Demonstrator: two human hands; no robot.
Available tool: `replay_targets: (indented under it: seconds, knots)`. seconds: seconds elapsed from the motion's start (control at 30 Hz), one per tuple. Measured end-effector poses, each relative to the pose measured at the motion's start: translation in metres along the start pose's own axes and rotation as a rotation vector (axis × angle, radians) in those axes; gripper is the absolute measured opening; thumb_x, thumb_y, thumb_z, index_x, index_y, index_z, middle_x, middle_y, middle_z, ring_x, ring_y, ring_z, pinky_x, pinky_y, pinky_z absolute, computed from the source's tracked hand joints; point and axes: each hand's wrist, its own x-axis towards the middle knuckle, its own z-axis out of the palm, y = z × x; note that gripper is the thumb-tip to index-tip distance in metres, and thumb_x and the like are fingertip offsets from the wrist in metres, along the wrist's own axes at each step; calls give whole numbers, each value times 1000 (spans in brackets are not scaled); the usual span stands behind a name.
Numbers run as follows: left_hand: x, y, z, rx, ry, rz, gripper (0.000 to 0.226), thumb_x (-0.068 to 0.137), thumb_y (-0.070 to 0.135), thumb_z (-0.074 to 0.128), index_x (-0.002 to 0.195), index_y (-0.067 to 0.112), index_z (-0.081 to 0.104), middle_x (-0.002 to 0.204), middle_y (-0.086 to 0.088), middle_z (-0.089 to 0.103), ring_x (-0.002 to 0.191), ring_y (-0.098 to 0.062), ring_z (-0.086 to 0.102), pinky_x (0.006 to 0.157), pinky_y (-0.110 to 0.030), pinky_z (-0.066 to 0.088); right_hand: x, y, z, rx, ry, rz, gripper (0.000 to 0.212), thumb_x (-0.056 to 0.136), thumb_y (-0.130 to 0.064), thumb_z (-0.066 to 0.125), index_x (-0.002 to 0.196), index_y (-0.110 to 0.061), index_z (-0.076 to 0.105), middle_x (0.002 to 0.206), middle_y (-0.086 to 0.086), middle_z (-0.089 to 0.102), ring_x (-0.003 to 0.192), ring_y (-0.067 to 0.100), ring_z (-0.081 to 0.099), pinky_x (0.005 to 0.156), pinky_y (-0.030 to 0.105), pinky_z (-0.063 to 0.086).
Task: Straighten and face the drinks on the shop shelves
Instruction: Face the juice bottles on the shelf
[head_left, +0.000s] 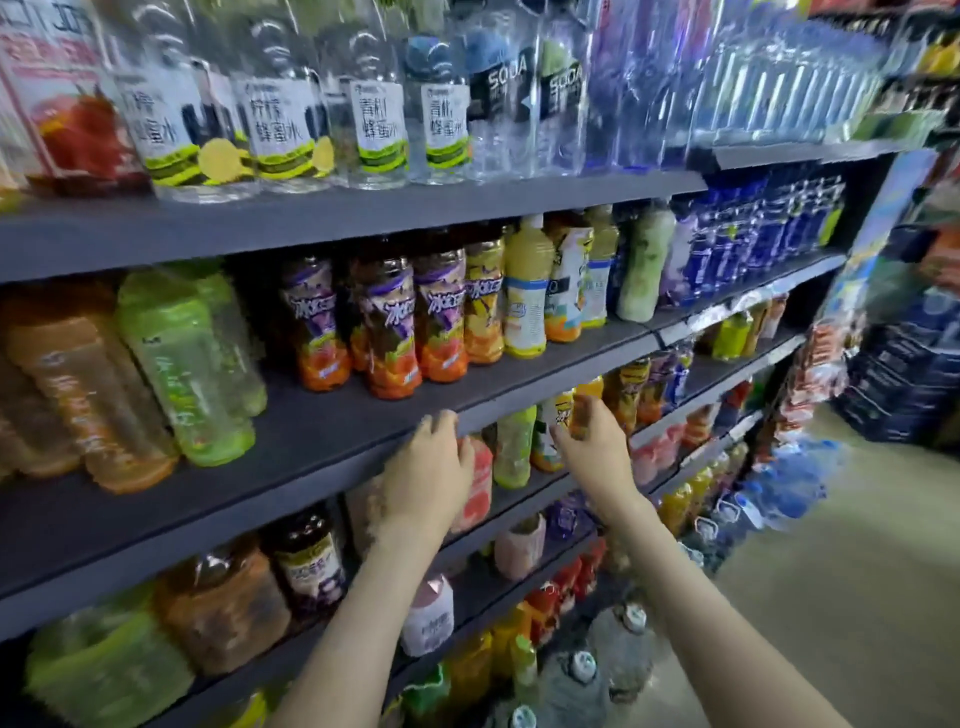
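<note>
Firmly, right hand (592, 441) grips slim plastic bottle (565, 404).

Glossy clear plastic bottles (275, 119) stand on matt dark-grey shelves (363, 208).

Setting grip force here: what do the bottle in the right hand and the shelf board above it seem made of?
The yellow-labelled bottle in the right hand is probably plastic under a bright printed sleeve; blur hides the finish. The shelf board looks like dark grey painted metal or laminate, matte: even colour, no glare. Which of the two is unclear.
</note>
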Motion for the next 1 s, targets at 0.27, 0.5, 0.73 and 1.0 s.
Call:
replay_targets:
  seconds: [0.27, 0.5, 0.73, 1.0]
  knots:
    - [44, 46, 35, -73, 61, -245, 29, 95, 32, 47, 121, 18, 52, 119, -3, 55, 106, -24, 55, 75, -31, 42, 118, 7, -6, 117, -193, -116, 53, 91, -28, 61, 133, -6, 40, 130, 10, 49, 115, 25, 50, 75, 22, 35]
    - [69, 48, 30, -33, 189, -288, 22, 95, 28, 48, 112, 18, 56, 110, -1, 59, 98, -21, 57, 72, -33, 47, 157, -20, 30, 151, -22, -155, 63, 87, -29, 65, 132, 4, 36, 123, 21, 47, 119, 36, 42, 93, 40, 37]
    - [91, 59, 42, -15, 222, -277, 24, 94, 28, 48, 114, 17, 56, 110, -1, 60, 97, -21, 59, 76, -35, 49, 176, -23, 44, 141, 60, -194, 64, 83, -35, 68, 127, 1, 41, 120, 20, 52, 114, 36, 48, 87, 42, 44]
    - [90, 72, 54, -172, 295, -239, 24, 93, 22, 52, 117, 16, 56, 109, 1, 61, 96, -17, 60, 82, -37, 51, 176, -12, 26, 202, 25, -253, 53, 82, -33, 70, 121, -3, 49, 116, 13, 57, 110, 28, 52, 84, 32, 40]
